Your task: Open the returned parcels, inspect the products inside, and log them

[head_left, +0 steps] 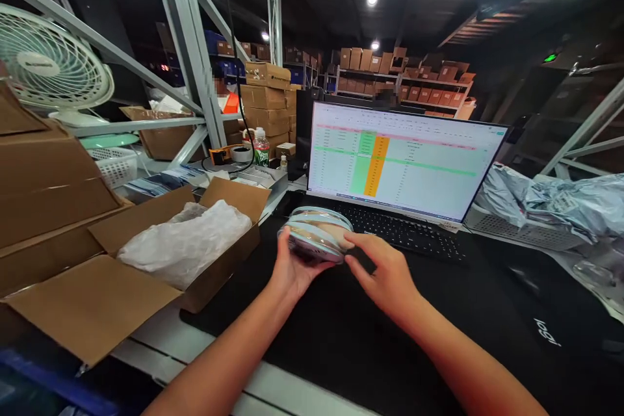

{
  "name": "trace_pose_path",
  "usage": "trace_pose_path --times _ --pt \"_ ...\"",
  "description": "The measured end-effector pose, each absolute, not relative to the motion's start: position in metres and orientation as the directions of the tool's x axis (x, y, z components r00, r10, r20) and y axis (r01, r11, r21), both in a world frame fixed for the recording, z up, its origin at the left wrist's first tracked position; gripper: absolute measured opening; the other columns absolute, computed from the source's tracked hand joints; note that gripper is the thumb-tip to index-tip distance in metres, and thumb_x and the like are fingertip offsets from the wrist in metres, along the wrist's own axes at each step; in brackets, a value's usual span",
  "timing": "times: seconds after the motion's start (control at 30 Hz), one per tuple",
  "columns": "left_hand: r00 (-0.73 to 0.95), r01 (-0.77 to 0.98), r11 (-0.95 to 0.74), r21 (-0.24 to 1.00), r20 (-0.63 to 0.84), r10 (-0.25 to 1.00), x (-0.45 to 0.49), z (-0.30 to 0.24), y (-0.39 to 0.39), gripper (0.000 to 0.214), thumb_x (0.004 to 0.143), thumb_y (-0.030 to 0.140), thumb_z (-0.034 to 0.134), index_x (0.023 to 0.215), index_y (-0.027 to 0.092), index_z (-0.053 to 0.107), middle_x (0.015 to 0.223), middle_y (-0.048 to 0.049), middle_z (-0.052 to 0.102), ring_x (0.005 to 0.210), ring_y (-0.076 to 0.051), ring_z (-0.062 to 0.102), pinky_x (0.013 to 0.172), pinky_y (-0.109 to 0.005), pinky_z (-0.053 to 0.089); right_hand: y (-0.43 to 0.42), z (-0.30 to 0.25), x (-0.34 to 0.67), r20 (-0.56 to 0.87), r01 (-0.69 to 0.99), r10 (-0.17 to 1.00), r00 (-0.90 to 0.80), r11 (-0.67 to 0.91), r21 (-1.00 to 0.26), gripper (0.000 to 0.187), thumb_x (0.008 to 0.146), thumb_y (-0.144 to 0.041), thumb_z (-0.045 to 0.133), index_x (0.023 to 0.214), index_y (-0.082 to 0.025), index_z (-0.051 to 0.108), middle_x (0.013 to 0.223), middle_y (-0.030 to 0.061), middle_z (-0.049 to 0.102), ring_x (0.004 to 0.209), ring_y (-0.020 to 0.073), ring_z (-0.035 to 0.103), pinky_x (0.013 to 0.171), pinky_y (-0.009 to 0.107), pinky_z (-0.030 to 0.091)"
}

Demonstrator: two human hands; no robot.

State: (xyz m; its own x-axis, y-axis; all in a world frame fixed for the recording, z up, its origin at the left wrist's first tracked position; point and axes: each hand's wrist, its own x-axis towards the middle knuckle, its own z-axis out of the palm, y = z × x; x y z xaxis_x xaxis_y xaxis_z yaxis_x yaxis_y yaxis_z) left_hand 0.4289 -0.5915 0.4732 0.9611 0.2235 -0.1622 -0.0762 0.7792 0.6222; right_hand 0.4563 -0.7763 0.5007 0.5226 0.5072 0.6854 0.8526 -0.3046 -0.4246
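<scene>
My left hand (292,266) is closed around the underside and left edge of a round, flat, pale blue and white disc-shaped item (316,233), holding it above the black desk mat (341,338). My right hand (383,270) touches the item's right edge with its fingertips, the fingers curled against it. Both hands are just in front of a black keyboard (404,234). Behind the keyboard stands a monitor (400,159) showing a spreadsheet with green and orange columns.
An open cardboard box (160,253) with white plastic wrap inside sits to the left. More cardboard (43,188) and a white fan (46,65) stand at far left. Grey plastic bags (550,201) lie to the right. Shelves of boxes (404,78) fill the background.
</scene>
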Motion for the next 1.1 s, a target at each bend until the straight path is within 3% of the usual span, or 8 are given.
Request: trace_pose_path --times 0.17,0.37,0.5,0.6,0.7,0.8,0.9,1.1 --pt "0.976 -0.117 0.860 0.497 -0.105 0.193 0.426 0.485 -0.583 0.071 0.089 0.070 0.045 0.137 0.019 0.052 0.131 -0.0231 0.060 0.114 -0.043 0.063 0.083 -0.064 0.058 -0.786 0.502 0.456 0.694 0.905 0.583 0.423 -0.311 -0.291 0.055 0.091 -0.025 0.063 0.144 -0.022 0.050 0.137 0.0102 0.063 0.125 0.0222 0.060 0.106 0.040 0.052" --pt "0.988 -0.146 0.787 0.599 0.057 0.140 0.424 0.473 -0.590 0.071 0.077 0.069 0.065 0.127 0.020 0.061 0.125 -0.0166 0.067 0.111 -0.038 0.065 0.086 -0.056 0.059 -0.769 0.484 0.454 0.647 0.889 0.612 0.455 -0.353 -0.291 0.074 0.087 -0.023 0.064 0.153 -0.015 0.033 0.150 0.0182 0.048 0.138 0.0276 0.047 0.113 0.048 0.046" --pt "0.973 -0.216 0.696 0.685 0.088 0.215 0.423 0.463 -0.599 0.068 0.062 0.061 0.083 0.114 0.021 0.066 0.107 -0.0095 0.073 0.112 -0.035 0.065 0.089 -0.049 0.059 -0.763 0.474 0.462 0.514 0.839 0.666 0.541 -0.383 -0.386 0.049 0.083 -0.021 0.066 0.130 -0.010 0.055 0.128 0.0193 0.064 0.116 0.0301 0.063 0.099 0.047 0.055" --pt "0.988 -0.135 0.710 0.691 0.040 0.149 0.424 0.462 -0.603 0.073 0.064 0.073 0.076 0.114 0.021 0.065 0.121 -0.0127 0.070 0.118 -0.037 0.062 0.092 -0.052 0.056 -0.762 0.467 0.473 0.613 0.873 0.625 0.484 -0.298 -0.386 0.038 0.083 -0.013 0.059 0.120 -0.011 0.060 0.124 0.0184 0.068 0.114 0.0288 0.065 0.099 0.045 0.055" --pt "0.988 -0.142 0.712 0.688 0.054 0.145 0.427 0.463 -0.602 0.083 0.061 0.080 0.074 0.121 0.024 0.062 0.135 -0.0135 0.062 0.128 -0.037 0.055 0.099 -0.055 0.052 -0.766 0.469 0.477 0.749 0.875 0.452 0.484 -0.240 -0.420 0.036 0.084 -0.018 0.063 0.120 -0.015 0.062 0.121 0.0149 0.070 0.111 0.0266 0.067 0.097 0.042 0.056" --pt "0.965 -0.249 0.667 0.702 0.121 0.232 0.428 0.461 -0.601 0.084 0.055 0.062 0.090 0.125 0.025 0.061 0.132 -0.0116 0.065 0.131 -0.035 0.054 0.107 -0.052 0.047 -0.772 0.485 0.471 0.688 0.733 0.260 0.677 -0.152 -0.663 0.030 0.079 -0.035 0.077 0.102 -0.019 0.066 0.097 0.0067 0.075 0.083 0.0209 0.071 0.074 0.032 0.059" --pt "0.970 -0.231 0.686 0.690 0.108 0.217 0.425 0.459 -0.604 0.089 0.050 0.039 0.098 0.128 0.024 0.060 0.124 -0.0102 0.070 0.126 -0.034 0.059 0.109 -0.050 0.048 -0.776 0.503 0.466 0.516 0.534 0.255 0.818 0.000 -0.846 0.041 0.068 -0.047 0.085 0.090 -0.019 0.064 0.082 0.0030 0.072 0.066 0.0165 0.066 0.058 0.026 0.054" --pt "0.939 -0.195 0.760 0.620 -0.105 0.327 0.426 0.461 -0.606 0.064 0.065 0.021 0.088 0.124 0.023 0.063 0.122 -0.0075 0.072 0.126 -0.031 0.060 0.099 -0.042 0.058 -0.795 0.516 0.493 0.475 0.541 0.286 0.832 -0.225 -0.811 0.037 0.071 -0.049 0.082 0.088 -0.018 0.072 0.080 0.0043 0.073 0.072 0.0185 0.067 0.067 0.031 0.055"
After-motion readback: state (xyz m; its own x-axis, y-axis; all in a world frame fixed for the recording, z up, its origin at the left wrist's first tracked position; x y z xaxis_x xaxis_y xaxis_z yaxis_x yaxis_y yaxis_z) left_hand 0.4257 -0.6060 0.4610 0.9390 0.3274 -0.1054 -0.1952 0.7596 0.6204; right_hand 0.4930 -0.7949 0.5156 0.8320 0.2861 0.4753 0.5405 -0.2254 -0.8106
